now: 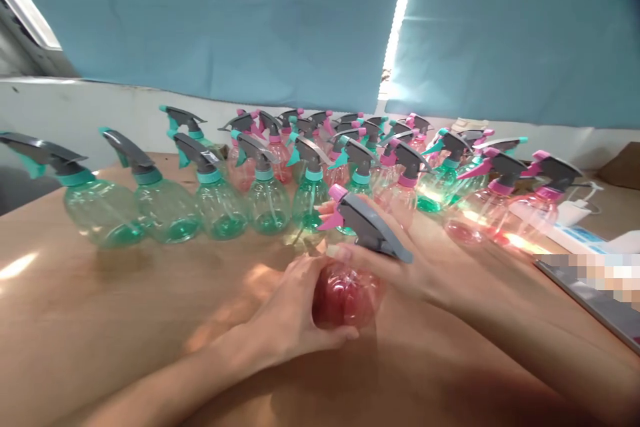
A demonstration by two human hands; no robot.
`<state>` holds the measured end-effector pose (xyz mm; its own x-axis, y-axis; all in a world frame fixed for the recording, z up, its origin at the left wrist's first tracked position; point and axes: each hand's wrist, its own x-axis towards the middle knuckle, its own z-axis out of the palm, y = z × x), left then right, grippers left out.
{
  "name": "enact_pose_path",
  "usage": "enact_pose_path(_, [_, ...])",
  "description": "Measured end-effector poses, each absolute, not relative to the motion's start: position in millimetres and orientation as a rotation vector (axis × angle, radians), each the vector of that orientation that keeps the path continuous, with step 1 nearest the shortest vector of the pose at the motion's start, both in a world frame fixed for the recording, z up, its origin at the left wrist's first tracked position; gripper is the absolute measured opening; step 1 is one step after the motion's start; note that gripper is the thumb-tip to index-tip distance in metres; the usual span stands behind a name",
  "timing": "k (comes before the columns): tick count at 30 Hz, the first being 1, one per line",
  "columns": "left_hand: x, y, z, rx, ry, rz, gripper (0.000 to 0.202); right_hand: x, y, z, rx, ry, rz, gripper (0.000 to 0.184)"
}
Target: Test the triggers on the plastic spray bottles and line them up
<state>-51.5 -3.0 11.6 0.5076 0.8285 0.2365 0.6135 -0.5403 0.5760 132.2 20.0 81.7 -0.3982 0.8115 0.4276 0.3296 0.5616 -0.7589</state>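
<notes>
A pink see-through spray bottle stands on the wooden table near its middle front. My left hand is wrapped round the bottle's round body from the left. My right hand is closed on its grey trigger head, which has a pink nozzle tip; the fingers hold the head at the neck from the right.
Several green spray bottles with grey and teal heads stand in rows behind, pink ones to the right. A white flat pack and a dark tray edge lie at the right. A cardboard box sits far right.
</notes>
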Motion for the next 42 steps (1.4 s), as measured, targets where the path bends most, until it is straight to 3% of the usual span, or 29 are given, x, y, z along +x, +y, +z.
enact_pose_path(5, [-52.7,-1.9,13.2,2.375,1.162,0.616,0.073,128.8,21.8,85.6,-0.899,-1.877,0.752,0.009])
enact_pose_path(11, [-55.3,4.6,1.7,2.541,1.276,0.376,0.083,138.4,30.8,79.2,-0.936,-1.807,0.828,0.003])
enact_pose_path(24, [-56.2,8.4,-1.8,2.665,1.274,0.301,0.061,156.2,34.1,89.3,-0.978,-1.870,0.734,0.018])
enact_pose_path(42, [-55.3,8.2,-5.3,2.645,1.454,0.261,0.058,157.6,35.5,93.1,-0.894,-1.951,0.701,0.029])
